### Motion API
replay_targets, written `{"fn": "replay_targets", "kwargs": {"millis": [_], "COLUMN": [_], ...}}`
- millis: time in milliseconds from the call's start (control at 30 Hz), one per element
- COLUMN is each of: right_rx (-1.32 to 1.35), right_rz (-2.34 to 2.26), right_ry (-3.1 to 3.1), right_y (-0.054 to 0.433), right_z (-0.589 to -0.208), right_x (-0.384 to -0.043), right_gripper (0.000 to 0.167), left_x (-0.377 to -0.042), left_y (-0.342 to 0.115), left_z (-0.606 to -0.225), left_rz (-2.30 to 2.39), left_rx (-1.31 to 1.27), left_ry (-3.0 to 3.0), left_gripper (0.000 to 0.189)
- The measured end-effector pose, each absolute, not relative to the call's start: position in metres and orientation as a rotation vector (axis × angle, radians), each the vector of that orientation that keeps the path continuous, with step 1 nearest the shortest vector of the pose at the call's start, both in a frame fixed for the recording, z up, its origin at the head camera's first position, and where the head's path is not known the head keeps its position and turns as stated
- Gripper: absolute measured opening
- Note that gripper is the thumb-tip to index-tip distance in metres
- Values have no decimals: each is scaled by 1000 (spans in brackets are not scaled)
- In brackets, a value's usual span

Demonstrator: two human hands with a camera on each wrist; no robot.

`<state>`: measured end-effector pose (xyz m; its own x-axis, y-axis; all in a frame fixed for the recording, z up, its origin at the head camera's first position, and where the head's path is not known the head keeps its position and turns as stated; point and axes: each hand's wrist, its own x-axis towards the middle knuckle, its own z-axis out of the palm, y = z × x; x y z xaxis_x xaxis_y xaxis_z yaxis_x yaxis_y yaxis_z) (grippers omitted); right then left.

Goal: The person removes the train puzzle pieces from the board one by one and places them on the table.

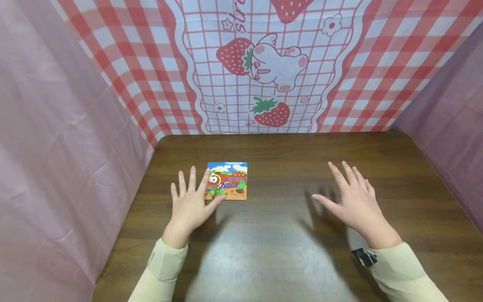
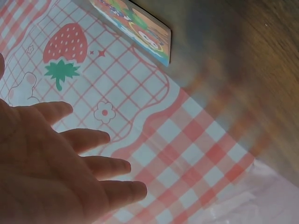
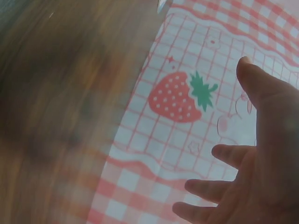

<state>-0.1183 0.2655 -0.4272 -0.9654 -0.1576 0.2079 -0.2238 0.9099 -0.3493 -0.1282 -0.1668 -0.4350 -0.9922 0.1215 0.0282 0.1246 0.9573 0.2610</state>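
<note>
The fingers of the bare left hand (image 1: 190, 207) are spread wide, by the left edge of the thin, square, bright train picture card (image 1: 231, 181). The fingers of the bare right hand (image 1: 357, 204) are spread too, well apart from it. The card lies flat on the brown wooden table (image 1: 279, 167). Behind hangs a red-and-white checked cloth (image 1: 279, 67) with strawberries.
</note>
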Motion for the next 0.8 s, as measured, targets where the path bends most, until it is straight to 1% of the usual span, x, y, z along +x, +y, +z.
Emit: {"fn": "replay_targets", "kwargs": {"millis": [167, 433, 633, 800], "right_rx": [365, 430, 479, 520], "right_rz": [600, 626, 640, 635], "right_ry": [-2936, -3014, -3029, -3063], "right_y": [249, 221, 197, 178], "right_z": [-430, -440, -447, -448], "right_x": [-127, -148, -163, -175], "right_gripper": [98, 97, 93, 91], "left_x": [-133, -146, -154, -164], "left_y": [-164, -160, -153, -145], "left_z": [-438, -443, -448, -451], "left_rz": [-435, -454, -516, -497], "left_rx": [-210, -219, -278, -330], "left_ry": [-3110, -3117, -3181, -3210], "left_gripper": [89, 88, 81, 81]}}
